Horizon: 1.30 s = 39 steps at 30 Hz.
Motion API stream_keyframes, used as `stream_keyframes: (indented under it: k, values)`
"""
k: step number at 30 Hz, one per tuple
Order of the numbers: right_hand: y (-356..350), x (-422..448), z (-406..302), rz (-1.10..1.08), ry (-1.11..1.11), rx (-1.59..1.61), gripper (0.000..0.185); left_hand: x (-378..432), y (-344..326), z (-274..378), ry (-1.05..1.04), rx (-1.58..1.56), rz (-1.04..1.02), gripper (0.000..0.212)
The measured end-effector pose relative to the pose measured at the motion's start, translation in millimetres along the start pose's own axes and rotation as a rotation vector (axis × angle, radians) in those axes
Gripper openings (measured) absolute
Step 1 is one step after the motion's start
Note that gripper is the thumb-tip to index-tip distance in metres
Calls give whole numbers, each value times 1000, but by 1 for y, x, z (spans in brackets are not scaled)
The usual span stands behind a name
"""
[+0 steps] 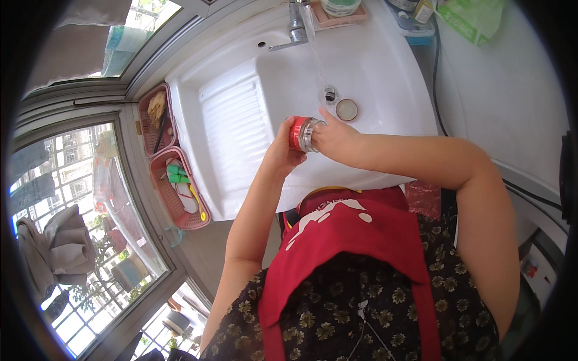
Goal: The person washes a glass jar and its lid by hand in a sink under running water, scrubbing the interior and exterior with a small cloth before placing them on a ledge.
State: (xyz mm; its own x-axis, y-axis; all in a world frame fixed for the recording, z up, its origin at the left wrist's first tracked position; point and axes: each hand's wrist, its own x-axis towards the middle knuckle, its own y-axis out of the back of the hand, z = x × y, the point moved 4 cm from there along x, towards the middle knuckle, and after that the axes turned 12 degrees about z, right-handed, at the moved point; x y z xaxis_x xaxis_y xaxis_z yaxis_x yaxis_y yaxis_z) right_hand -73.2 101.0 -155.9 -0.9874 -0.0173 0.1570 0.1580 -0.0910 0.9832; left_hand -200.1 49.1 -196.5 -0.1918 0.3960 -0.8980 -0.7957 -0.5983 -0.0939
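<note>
A glass jar (309, 134) with a red label lies tilted on its side above the front of a white ceramic sink (379, 72). My left hand (285, 151) is wrapped around its labelled body, and the open mouth faces right. At that mouth is my right hand (336, 135), thumb raised; its fingertips are hidden at or inside the rim. A round jar lid (347, 109) rests on the basin floor beside the drain (330, 94). Water (317, 54) runs from the chrome faucet (296, 29) towards the drain, beyond both hands.
A ribbed washboard (235, 122) forms the sink's left side. Pink plastic baskets (174, 216) with brushes stand along the left edge. At the back are a pink tray (361, 17) and a container of bottles (413, 27). A cable (436, 85) runs down the right wall.
</note>
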Motion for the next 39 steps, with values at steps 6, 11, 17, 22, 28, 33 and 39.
stream_keyframes:
  k: [6, 11, 17, 22, 28, 33, 39]
  values:
    - [11, 14, 22, 128, -719, 913, 33, -5, -8, 26, -2, -187, -20, 42]
    - [9, -16, 38, 548, -1020, 1418, 19, 0, 1, 36, -17, -140, -30, 57]
    - [-14, -52, 49, 777, -1611, 1750, 22, 0, 11, 32, 32, -215, -23, 60]
    - [-29, -42, 45, 601, -1640, 1596, 24, 5, -11, 31, -72, -241, -122, 60]
    - [-26, -70, 58, 667, -1756, 1149, 25, 26, -62, 2, 203, -465, -591, 61]
    - [-42, -99, 52, 664, -1879, 1191, 24, 43, -79, -6, 208, -475, -588, 61]
    - [-62, -104, 45, 643, -1882, 1216, 23, 57, -75, -9, 233, -401, -454, 58]
